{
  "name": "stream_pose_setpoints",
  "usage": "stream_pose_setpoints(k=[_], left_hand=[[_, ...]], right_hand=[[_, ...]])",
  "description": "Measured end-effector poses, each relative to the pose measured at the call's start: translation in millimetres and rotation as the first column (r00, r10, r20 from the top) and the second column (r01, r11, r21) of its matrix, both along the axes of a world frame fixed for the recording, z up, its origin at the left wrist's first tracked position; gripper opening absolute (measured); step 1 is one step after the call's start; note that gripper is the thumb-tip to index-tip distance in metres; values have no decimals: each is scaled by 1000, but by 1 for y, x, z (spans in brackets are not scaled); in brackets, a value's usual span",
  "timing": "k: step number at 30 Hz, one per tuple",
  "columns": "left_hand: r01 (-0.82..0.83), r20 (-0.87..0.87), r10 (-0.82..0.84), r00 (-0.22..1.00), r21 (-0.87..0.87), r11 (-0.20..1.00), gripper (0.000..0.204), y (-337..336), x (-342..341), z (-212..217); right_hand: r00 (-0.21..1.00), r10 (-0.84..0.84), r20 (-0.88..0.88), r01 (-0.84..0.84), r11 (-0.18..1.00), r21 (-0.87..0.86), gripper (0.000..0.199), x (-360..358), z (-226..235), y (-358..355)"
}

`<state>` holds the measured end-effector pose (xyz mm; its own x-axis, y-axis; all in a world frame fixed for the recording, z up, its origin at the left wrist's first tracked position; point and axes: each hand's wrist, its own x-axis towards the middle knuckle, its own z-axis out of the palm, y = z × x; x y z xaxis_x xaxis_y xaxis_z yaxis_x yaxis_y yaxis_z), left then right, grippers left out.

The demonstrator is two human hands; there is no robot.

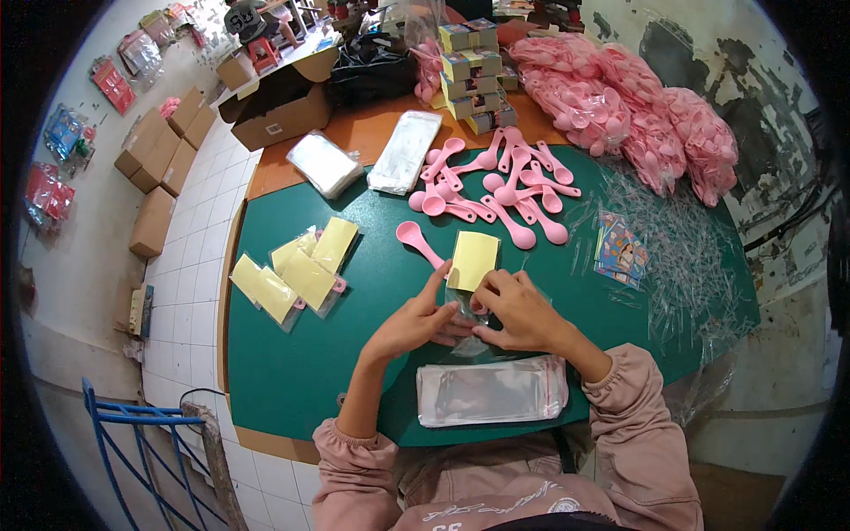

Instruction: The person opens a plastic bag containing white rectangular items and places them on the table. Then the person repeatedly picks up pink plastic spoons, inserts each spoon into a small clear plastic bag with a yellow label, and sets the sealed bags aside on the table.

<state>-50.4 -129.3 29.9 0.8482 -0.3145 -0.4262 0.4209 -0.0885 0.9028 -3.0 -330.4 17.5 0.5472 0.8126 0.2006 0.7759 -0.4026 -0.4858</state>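
Between my hands is a clear plastic bag point(462, 341) with a yellow card point(474, 257) in it and a bit of pink showing under my right fingers. My left hand point(412, 320) grips the bag's left side, its index finger stretched along the card's edge. Bent and pressed together, the fingers of my right hand point(522, 310) pinch the bag below the card. Just beyond my left index finger lies a pink measuring spoon point(414, 237). A stack of clear bags point(487, 389) rests at the table's near edge, below both hands.
Filled yellow-card packets point(305, 276) lie at left on the green table point(354, 380). Several pink spoons point(513, 190) are heaped beyond my hands. Bag stacks point(405, 152), card bundles point(469, 71) and bagged spoons point(620, 106) stand farther back. Printed cards point(620, 252) and plastic strips point(691, 257) lie right.
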Motion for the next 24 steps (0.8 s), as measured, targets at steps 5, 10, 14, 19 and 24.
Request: stream_pose_setpoints(k=[5,10,14,19,24], left_hand=[[-3,187,28,982,-133,991,62,4,-2,-15],[3,-41,-10,999,-171,985,56,2,1,-13],[48,-58,-57,997,-148,988,56,6,-1,-10],[95,63,-90,994,-81,992,59,3,-5,-11],[34,224,-34,974,5,999,56,-6,1,-28]], right_hand=[[976,-80,201,84,996,-14,33,1,-3,1],[983,-96,158,87,994,60,32,-4,10,4],[992,-41,123,23,989,143,28,-11,7,8],[996,-4,92,-9,990,140,22,-10,-7,8],[1000,18,6,-19,993,120,16,-8,-10,8]])
